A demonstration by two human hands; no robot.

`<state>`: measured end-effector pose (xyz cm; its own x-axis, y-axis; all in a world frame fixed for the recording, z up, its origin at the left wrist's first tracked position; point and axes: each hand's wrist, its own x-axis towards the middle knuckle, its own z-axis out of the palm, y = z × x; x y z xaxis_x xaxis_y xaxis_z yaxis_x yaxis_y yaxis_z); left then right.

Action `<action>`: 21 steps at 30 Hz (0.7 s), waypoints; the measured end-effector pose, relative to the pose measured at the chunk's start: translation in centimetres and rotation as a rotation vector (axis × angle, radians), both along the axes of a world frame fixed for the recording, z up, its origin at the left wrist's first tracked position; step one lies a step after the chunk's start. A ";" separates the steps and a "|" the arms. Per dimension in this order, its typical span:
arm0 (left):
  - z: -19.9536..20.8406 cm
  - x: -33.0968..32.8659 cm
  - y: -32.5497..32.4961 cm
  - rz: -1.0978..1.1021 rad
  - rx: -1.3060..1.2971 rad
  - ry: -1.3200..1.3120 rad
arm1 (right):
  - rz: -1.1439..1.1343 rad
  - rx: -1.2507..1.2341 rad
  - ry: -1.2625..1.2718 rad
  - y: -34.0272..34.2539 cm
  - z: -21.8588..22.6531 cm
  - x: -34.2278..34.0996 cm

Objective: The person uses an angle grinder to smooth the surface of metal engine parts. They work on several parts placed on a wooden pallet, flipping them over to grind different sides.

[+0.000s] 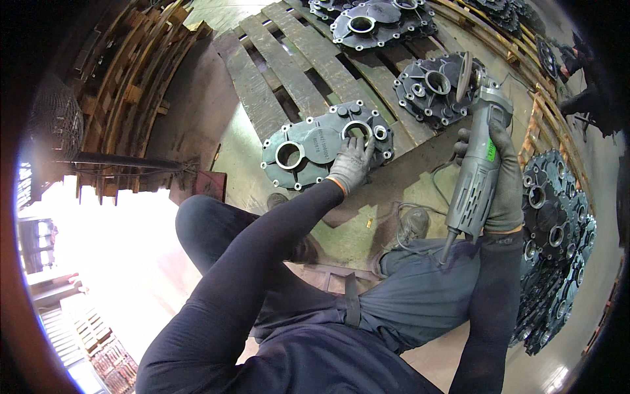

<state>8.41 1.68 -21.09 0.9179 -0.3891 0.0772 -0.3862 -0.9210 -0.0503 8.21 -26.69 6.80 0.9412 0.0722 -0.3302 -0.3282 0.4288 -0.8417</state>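
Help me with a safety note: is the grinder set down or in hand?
In hand: the gloved right hand is wrapped around the grey grinder. Whether its disc is spinning, I cannot tell.

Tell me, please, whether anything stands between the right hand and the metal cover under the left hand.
Besides its angle grinder, nothing visible stands between the right hand and the metal cover; the left hand, though, lies over part of the cover's right end.
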 end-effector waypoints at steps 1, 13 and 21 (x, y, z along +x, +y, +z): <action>0.1 0.1 -0.8 0.030 0.038 0.029 | -0.019 -0.017 -0.009 -0.3 -0.2 0.0; -1.6 -2.5 -2.1 0.010 0.253 0.038 | -0.027 -0.036 -0.010 -1.8 -0.1 -0.3; 1.0 -9.1 -2.4 -0.099 0.283 0.258 | 0.033 0.001 -0.058 -1.8 -0.8 0.2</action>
